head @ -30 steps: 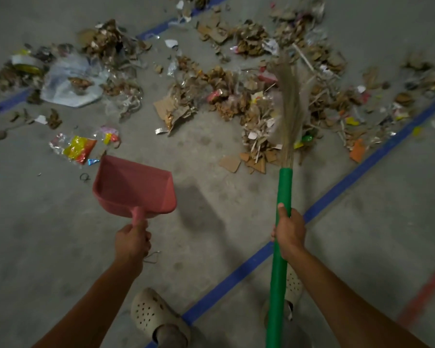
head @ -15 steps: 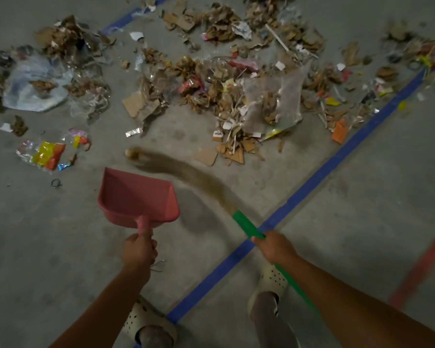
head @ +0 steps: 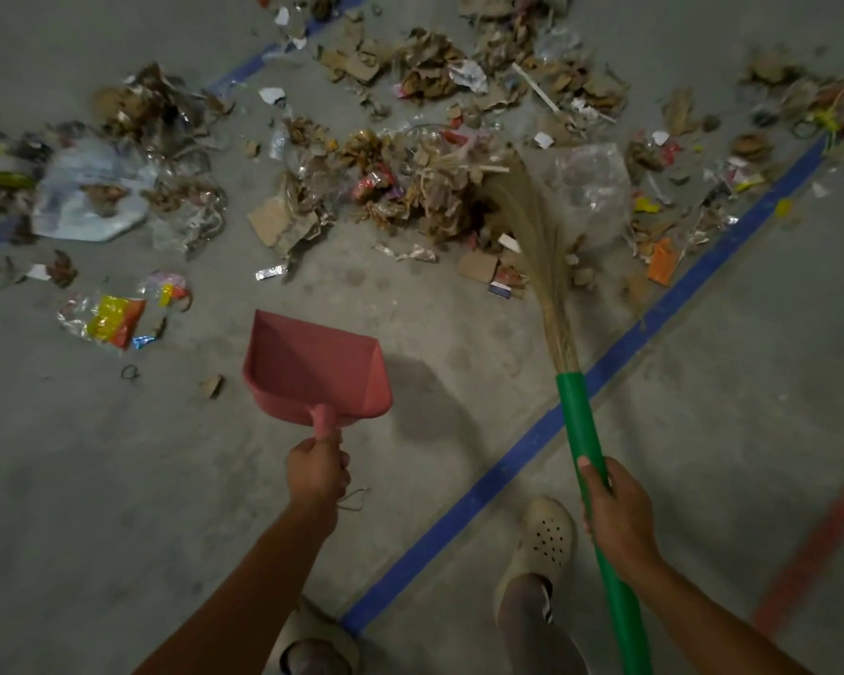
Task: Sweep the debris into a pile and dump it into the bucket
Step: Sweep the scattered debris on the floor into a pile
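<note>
Debris (head: 410, 187) of torn cardboard, dry leaves, wrappers and clear plastic lies scattered across the far half of the concrete floor. My left hand (head: 317, 472) grips the handle of a pink dustpan (head: 313, 367), held above the floor with its mouth toward the debris. My right hand (head: 615, 511) grips the green handle of a straw broom (head: 532, 221). The broom's bristles reach into the near edge of the debris, beside a clear plastic bag (head: 590, 187). No bucket is in view.
A blue tape line (head: 532, 450) runs diagonally across the floor; a red line (head: 819, 543) shows at the right. My feet in pale clogs (head: 546, 538) stand near the bottom. A yellow-orange wrapper (head: 113, 321) and a white plastic sheet (head: 84, 197) lie at the left.
The broom swung left in front of the dustpan, then back right; its bristles now point up into the debris. The dustpan stayed roughly in place.
</note>
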`<act>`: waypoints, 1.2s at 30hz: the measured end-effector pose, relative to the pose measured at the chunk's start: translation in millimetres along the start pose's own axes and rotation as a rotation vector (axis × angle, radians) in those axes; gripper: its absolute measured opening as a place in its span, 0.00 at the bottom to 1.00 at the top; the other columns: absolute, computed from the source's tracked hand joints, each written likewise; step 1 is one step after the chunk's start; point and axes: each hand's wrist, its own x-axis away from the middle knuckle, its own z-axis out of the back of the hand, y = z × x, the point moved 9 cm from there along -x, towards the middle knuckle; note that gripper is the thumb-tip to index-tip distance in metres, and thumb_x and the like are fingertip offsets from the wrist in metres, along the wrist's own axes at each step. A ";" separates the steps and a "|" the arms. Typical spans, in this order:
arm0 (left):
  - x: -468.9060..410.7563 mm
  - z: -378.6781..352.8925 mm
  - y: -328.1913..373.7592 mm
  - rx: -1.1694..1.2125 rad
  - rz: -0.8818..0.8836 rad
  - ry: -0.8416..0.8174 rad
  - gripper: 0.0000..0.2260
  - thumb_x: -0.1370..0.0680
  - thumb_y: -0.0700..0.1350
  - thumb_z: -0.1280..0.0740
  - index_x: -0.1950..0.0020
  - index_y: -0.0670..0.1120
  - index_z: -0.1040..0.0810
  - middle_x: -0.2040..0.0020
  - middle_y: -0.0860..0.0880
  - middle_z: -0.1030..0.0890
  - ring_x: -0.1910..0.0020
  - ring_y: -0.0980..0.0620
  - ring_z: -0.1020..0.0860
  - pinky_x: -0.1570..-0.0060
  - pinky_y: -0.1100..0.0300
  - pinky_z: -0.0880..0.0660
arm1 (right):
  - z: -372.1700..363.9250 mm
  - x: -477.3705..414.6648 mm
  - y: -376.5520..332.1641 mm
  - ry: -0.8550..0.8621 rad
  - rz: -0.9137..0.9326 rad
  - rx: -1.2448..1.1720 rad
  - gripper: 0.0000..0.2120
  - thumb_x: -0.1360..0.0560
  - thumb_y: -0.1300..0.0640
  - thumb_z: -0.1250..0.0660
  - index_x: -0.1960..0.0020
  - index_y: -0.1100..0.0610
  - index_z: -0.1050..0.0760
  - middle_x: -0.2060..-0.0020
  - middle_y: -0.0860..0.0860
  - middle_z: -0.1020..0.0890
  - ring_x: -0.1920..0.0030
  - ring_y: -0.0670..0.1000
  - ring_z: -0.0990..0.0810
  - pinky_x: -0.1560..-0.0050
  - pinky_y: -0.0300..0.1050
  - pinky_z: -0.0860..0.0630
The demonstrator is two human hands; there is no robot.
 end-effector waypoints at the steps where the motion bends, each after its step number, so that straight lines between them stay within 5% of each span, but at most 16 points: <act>1: -1.2 7.0 3.5 0.011 -0.008 -0.001 0.13 0.18 0.49 0.37 0.58 0.42 0.25 0.70 0.46 0.30 0.79 0.54 0.36 0.80 0.64 0.42 | -6.2 7.1 -6.0 0.001 0.010 -0.010 0.18 0.18 0.46 0.38 0.62 0.56 0.28 0.70 0.56 0.21 0.69 0.58 0.21 0.64 0.55 0.21; 6: -14.0 69.5 5.9 0.052 -0.018 0.046 0.15 0.18 0.52 0.38 0.57 0.42 0.24 0.70 0.47 0.30 0.78 0.54 0.36 0.81 0.64 0.41 | -58.5 48.4 -51.3 -0.081 0.040 -0.093 0.19 0.17 0.45 0.42 0.59 0.56 0.26 0.72 0.55 0.22 0.73 0.53 0.23 0.71 0.46 0.27; 12: -26.7 174.4 -21.7 0.124 0.019 0.140 0.17 0.18 0.55 0.37 0.60 0.44 0.26 0.70 0.46 0.30 0.78 0.54 0.36 0.80 0.65 0.41 | -155.5 100.7 -97.6 -0.268 0.154 -0.029 0.16 0.18 0.46 0.39 0.59 0.55 0.27 0.75 0.53 0.23 0.76 0.50 0.25 0.71 0.50 0.25; 18: -35.8 279.6 -60.2 0.180 0.078 0.239 0.15 0.18 0.53 0.38 0.54 0.42 0.25 0.70 0.47 0.30 0.78 0.54 0.36 0.80 0.66 0.41 | -252.1 161.5 -133.6 -0.415 0.327 0.217 0.19 0.23 0.34 0.42 0.58 0.49 0.27 0.72 0.52 0.23 0.71 0.55 0.22 0.68 0.55 0.22; 23: -50.1 349.8 -90.2 0.215 0.100 0.317 0.14 0.18 0.52 0.37 0.56 0.42 0.26 0.70 0.46 0.30 0.77 0.53 0.35 0.79 0.64 0.40 | -335.5 201.6 -145.6 -0.569 0.388 0.535 0.15 0.19 0.40 0.40 0.59 0.49 0.32 0.68 0.47 0.25 0.68 0.46 0.26 0.67 0.46 0.30; 26: -61.2 374.6 -105.0 0.258 0.120 0.338 0.16 0.18 0.55 0.37 0.57 0.43 0.26 0.69 0.46 0.29 0.77 0.53 0.35 0.79 0.65 0.40 | -380.2 202.7 -131.8 -0.629 0.344 0.757 0.18 0.19 0.39 0.42 0.49 0.53 0.26 0.57 0.52 0.20 0.55 0.55 0.19 0.58 0.48 0.26; 30: -78.2 394.9 -116.3 0.284 0.143 0.347 0.16 0.18 0.54 0.37 0.58 0.43 0.27 0.70 0.46 0.30 0.79 0.54 0.36 0.80 0.67 0.42 | -396.5 180.7 -115.7 -0.505 0.129 0.782 0.24 0.18 0.40 0.43 0.40 0.59 0.23 0.42 0.60 0.19 0.42 0.62 0.20 0.45 0.50 0.23; 36: -93.7 414.8 -103.9 0.349 0.133 0.311 0.13 0.18 0.50 0.37 0.56 0.42 0.26 0.69 0.45 0.30 0.82 0.56 0.37 0.80 0.68 0.43 | -367.9 180.2 -123.4 -0.060 -0.068 0.325 0.26 0.17 0.41 0.46 0.45 0.63 0.24 0.50 0.63 0.18 0.51 0.64 0.19 0.51 0.53 0.23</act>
